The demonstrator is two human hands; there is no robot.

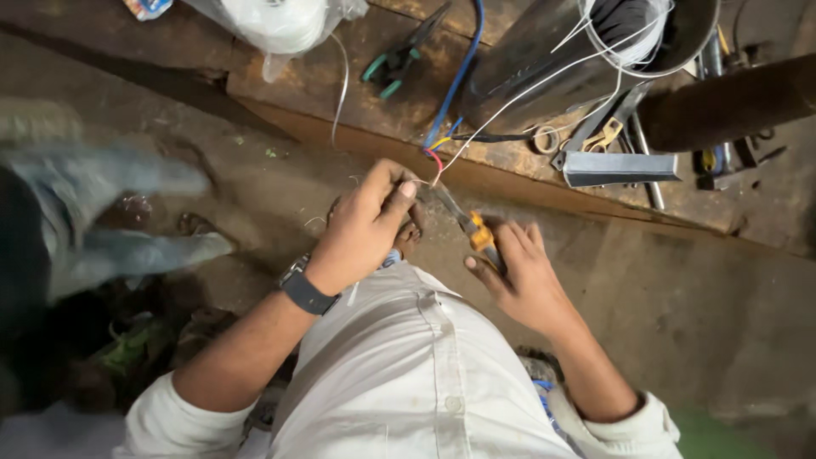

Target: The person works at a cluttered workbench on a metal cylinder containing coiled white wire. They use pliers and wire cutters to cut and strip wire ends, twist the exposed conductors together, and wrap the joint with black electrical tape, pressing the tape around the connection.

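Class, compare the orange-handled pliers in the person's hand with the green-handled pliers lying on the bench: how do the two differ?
The orange-handled pliers are held in the right hand, jaws at the wire ends that the left hand pinches; the green-handled pliers lie untouched on the wooden bench. Handle colours differ. Both are hand pliers.

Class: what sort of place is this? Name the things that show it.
Probably a small electrical or repair workshop: a worn wooden bench strewn with green-handled pliers, scissors and coloured wires.
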